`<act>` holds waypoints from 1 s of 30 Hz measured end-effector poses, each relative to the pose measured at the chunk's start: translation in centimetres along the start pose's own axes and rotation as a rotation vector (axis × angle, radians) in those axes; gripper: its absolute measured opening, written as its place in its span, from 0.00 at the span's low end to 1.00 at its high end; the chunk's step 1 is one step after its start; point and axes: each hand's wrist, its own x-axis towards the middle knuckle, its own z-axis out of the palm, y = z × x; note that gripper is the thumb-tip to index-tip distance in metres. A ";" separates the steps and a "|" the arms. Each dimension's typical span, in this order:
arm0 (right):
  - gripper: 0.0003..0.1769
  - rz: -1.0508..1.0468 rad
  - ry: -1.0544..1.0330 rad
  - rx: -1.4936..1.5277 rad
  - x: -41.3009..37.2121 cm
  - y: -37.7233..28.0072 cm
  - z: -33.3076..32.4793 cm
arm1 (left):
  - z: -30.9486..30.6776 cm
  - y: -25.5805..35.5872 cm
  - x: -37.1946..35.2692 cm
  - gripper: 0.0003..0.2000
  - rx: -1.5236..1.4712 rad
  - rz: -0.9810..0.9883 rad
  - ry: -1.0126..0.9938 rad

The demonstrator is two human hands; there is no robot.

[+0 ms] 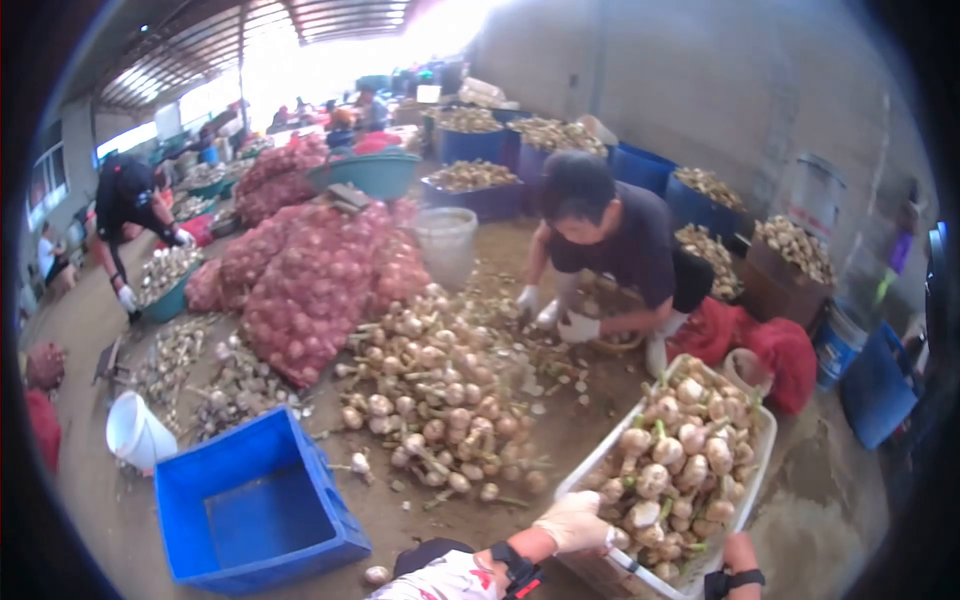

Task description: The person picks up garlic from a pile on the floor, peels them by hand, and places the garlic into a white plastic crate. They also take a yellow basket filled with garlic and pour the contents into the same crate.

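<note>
A white plastic crate (pixel 765 455), heaped with garlic bulbs (pixel 690 450) on cut stems, stands close in front of me at the lower right. My left hand (pixel 575 522), in a pale glove, is closed on the crate's near left rim. At the near right rim is my right hand (pixel 740 553), curled against the edge; its fingers are mostly hidden. A large loose pile of garlic (pixel 450 400) lies on the floor beyond the crate. To the left sits an empty blue crate (pixel 330 500), tilted in my view.
A crouching person (pixel 625 235) with white gloves works behind the pile. Red mesh sacks (pixel 320 285) of garlic are stacked left of centre. A white bucket (pixel 138 432) stands beside the blue crate. Blue tubs (pixel 705 205) of garlic line the wall; another person (pixel 130 200) bends at far left.
</note>
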 end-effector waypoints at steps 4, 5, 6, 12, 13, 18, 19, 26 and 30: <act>0.14 0.047 -0.035 0.033 -0.5 -0.9 -1.2 | 0.6 -1.2 0.8 0.31 -0.105 -0.031 -0.033; 0.15 0.052 -0.033 0.032 -0.4 -1.0 -1.2 | 0.4 -0.6 0.3 0.29 -0.105 -0.012 -0.025; 0.15 0.056 -0.030 0.035 -0.3 -1.0 -1.2 | 0.3 -0.3 -0.1 0.27 -0.105 0.006 -0.019; 0.16 0.069 -0.024 0.050 -0.1 -1.6 -1.5 | 0.3 -0.3 0.0 0.24 -0.094 0.006 -0.011; 0.16 0.071 -0.023 0.053 -0.1 -1.7 -1.5 | 0.3 -0.3 0.0 0.24 -0.094 0.006 -0.010; 0.17 0.075 -0.007 0.061 -0.3 -1.6 -1.4 | 0.2 -0.1 -0.1 0.26 -0.075 0.021 -0.012; 0.17 0.071 -0.003 0.066 -0.6 -1.4 -1.4 | 0.2 -0.1 -0.1 0.26 -0.074 0.021 -0.019; 0.19 0.183 -0.037 0.101 -1.0 -2.1 -2.0 | 0.4 -0.8 0.6 0.38 0.041 0.050 -0.025; 0.20 0.195 -0.044 0.108 -0.9 -2.0 -1.9 | 0.5 -1.0 0.9 0.42 0.056 0.036 -0.020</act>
